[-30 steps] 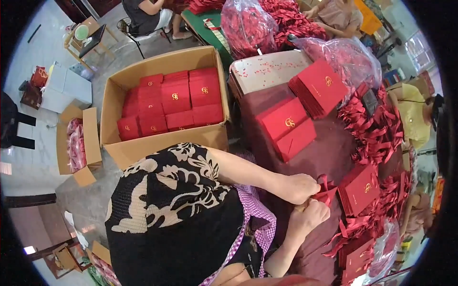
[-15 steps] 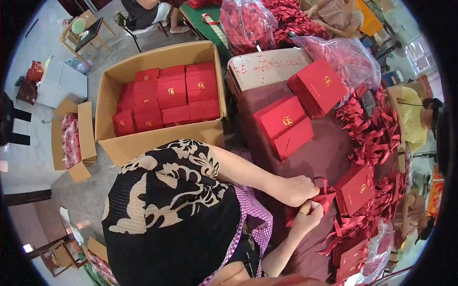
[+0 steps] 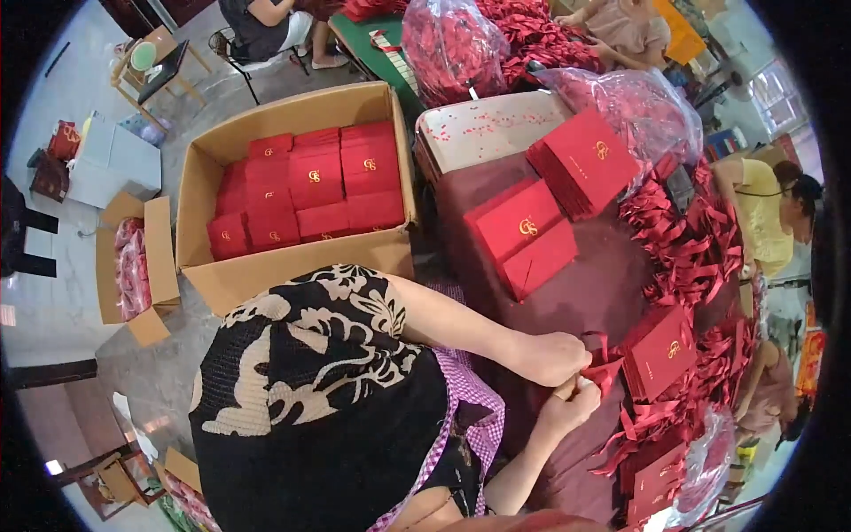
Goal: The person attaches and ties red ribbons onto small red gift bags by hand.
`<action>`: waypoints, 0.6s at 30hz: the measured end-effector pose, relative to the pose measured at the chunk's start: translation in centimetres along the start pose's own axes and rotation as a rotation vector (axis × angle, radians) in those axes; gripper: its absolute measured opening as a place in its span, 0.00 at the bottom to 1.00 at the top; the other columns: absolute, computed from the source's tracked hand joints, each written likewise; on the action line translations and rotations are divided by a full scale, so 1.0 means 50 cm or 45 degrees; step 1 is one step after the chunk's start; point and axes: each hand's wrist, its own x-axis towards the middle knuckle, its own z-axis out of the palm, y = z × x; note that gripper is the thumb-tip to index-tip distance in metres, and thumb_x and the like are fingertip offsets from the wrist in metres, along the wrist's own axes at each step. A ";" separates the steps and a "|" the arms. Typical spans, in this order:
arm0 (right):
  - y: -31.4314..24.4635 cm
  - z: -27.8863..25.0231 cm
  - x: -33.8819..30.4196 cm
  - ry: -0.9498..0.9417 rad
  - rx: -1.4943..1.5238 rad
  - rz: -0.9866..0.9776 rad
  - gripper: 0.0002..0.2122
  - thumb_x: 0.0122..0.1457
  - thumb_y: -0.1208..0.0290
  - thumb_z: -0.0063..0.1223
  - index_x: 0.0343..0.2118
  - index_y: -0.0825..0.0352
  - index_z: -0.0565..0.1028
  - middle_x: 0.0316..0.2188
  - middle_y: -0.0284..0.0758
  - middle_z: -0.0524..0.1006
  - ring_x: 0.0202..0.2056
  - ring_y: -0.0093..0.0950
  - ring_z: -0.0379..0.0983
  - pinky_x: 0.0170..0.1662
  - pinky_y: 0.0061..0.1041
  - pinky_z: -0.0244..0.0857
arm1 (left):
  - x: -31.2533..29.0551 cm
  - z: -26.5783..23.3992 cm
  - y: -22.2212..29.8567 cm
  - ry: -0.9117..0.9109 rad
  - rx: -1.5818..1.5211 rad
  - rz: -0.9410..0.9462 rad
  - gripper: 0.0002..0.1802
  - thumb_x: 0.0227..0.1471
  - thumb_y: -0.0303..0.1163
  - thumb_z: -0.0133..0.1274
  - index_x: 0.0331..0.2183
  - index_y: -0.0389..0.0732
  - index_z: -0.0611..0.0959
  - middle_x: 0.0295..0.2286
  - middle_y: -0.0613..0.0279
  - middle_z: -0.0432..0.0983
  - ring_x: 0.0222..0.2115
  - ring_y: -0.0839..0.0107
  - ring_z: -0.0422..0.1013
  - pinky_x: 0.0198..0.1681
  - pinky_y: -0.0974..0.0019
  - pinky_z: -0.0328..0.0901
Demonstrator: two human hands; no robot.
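Note:
My left hand (image 3: 554, 359) is closed, its fingertips pinching a red ribbon (image 3: 605, 372) over the maroon-covered table. Just below and touching it, my right hand (image 3: 576, 403) is closed on the same ribbon, thumb and fingers together. Part of the ribbon is hidden behind my fingers, and whether a bag lies under it I cannot tell. Right beside my hands leans a stack of red paper bags (image 3: 658, 353) with a gold emblem. Two more piles lie farther up the table: a pile of red bags (image 3: 523, 238) and a fanned stack (image 3: 585, 164).
A large cardboard box (image 3: 297, 279) full of red bags stands left of the table. Loose red ribbons (image 3: 687, 239) heap along the table's right side. A clear plastic sack (image 3: 456, 49) and a pale tray (image 3: 492, 129) sit at the far end. Other people work beyond.
My hands have shifted slightly and stay close together on the ribbon. The whole view has moved a little. A person at the right has leaned in.

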 end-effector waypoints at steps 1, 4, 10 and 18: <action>0.008 -0.005 -0.003 0.003 0.002 -0.001 0.06 0.53 0.76 0.56 0.28 0.70 0.71 0.24 0.39 0.72 0.30 0.38 0.68 0.37 0.35 0.62 | 0.004 -0.003 0.003 -0.055 -0.048 -0.029 0.06 0.41 0.26 0.50 0.22 0.31 0.76 0.22 0.42 0.73 0.27 0.43 0.71 0.31 0.48 0.64; 0.012 -0.029 0.001 -0.116 0.310 0.284 0.04 0.50 0.80 0.56 0.27 0.71 0.72 0.26 0.39 0.74 0.32 0.37 0.69 0.38 0.34 0.63 | 0.006 -0.025 0.004 -0.064 -0.197 -0.141 0.08 0.42 0.24 0.46 0.25 0.31 0.79 0.26 0.42 0.75 0.32 0.45 0.72 0.35 0.48 0.64; 0.004 -0.046 -0.033 -0.057 0.224 0.250 0.04 0.50 0.80 0.56 0.27 0.70 0.73 0.25 0.39 0.73 0.32 0.37 0.69 0.39 0.34 0.63 | -0.012 0.011 -0.001 -0.202 -0.234 -0.109 0.12 0.42 0.23 0.45 0.30 0.31 0.80 0.29 0.42 0.76 0.35 0.48 0.72 0.39 0.52 0.65; 0.000 -0.029 0.018 -0.094 0.306 0.250 0.04 0.56 0.73 0.56 0.30 0.69 0.75 0.30 0.38 0.78 0.33 0.31 0.73 0.40 0.28 0.66 | -0.006 -0.028 -0.016 -0.179 -0.119 -0.298 0.14 0.42 0.26 0.50 0.35 0.35 0.81 0.32 0.44 0.77 0.36 0.52 0.75 0.38 0.55 0.69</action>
